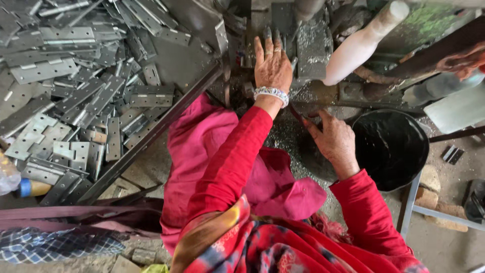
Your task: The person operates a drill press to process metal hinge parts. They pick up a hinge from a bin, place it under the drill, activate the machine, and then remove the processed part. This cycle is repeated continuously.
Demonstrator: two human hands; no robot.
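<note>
1. Far left edge: plastic bottle (22,187) with a blue cap, lying on its side by the heap; contents not clear.
2. Left third: big loose heap of flat metal hinges (76,96), piled every way on a metal tray with a dark raised rim (151,134). Judging by the size of the pile, much stock waiting; no finished lot to be told apart from it.
3. Lower middle: pink cloth (202,141) spread over the lap, with nothing resting on it.
4. Upper middle: left hand (273,63), beaded bracelet at the wrist, laid palm down on the machine bed (313,45), fingers spread wide and flat, gripping nothing visible. Bed strewn with bright metal shavings; whether a hinge sits under the palm, impossible to tell.
5. Right of middle: right hand (333,141), thumb and fingers seemingly closed on a thin dark rod (299,115), low beside the machine.
6. Upper right: white lever handle (361,43), slanting up, untouched.
7. Right: round black bucket (391,149), just beside the right hand; inside dark and glossy, no hinges to be made out.
</note>
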